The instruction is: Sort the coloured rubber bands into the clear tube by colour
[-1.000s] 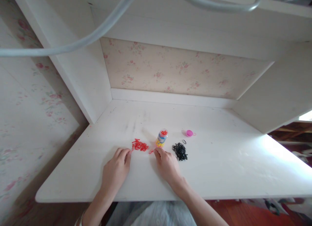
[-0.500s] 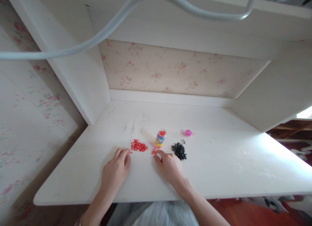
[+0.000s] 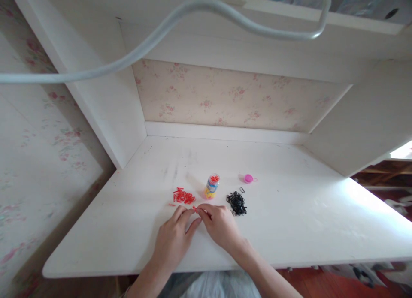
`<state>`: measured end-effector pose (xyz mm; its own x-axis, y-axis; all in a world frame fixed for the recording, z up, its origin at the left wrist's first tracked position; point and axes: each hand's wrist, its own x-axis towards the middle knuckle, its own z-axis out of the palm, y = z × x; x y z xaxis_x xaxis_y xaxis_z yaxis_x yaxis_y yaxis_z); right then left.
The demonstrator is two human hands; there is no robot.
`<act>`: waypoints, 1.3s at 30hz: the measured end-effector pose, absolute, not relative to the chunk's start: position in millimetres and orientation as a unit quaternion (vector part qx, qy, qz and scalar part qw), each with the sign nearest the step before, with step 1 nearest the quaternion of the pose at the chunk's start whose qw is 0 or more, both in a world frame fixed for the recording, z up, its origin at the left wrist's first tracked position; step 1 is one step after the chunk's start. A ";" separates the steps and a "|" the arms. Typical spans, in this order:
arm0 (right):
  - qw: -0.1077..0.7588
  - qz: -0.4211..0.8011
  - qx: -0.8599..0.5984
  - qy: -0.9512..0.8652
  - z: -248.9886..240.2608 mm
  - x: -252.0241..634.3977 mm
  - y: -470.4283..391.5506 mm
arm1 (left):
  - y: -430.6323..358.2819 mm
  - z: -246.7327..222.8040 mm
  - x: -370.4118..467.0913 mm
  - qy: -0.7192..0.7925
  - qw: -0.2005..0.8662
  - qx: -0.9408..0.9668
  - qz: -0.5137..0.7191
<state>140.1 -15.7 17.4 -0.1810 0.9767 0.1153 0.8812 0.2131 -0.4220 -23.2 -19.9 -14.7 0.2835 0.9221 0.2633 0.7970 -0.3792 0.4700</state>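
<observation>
My right hand pinches a few small red rubber bands between thumb and fingertips, just above or on the desk. Close against it, my left hand has its thumb and index finger apart around the bands; whether it touches them is hard to tell. Beyond my left fingers lies a heap of red rubber bands, with a single red band beside it. A small clear bottle stands upright and uncapped behind my hands, with red bands at the top and yellow ones lower down.
Right of my right hand sits a pile of black rubber bands, with one loose black band behind it. A pink cap lies farther back on the white desk. A pale curved tube crosses overhead.
My left hand has moved right, away from the red heap, leaving one red band on the desk. My right hand has shifted slightly left and nearer, bringing its red bands along.
</observation>
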 end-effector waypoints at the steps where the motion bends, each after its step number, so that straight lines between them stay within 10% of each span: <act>1: 0.188 0.138 -0.603 -0.763 18.4 139.9 -16.3 | -20.0 -15.3 -21.9 0.540 0.129 0.791 0.258; 27: 0.213 0.158 -0.551 -0.791 16.0 143.2 -24.6 | -11.9 -18.8 -28.6 0.531 0.255 0.729 0.349; 39: 0.407 0.144 -0.611 -0.663 71.7 185.5 -2.9 | -11.3 -22.2 -27.5 0.532 0.199 0.749 0.342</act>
<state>185.5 -2.9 71.7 0.0785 0.9283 0.3633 0.6939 0.2108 -0.6885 -27.5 -11.3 -22.2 0.2010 0.9325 0.3000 0.6597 -0.3552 0.6622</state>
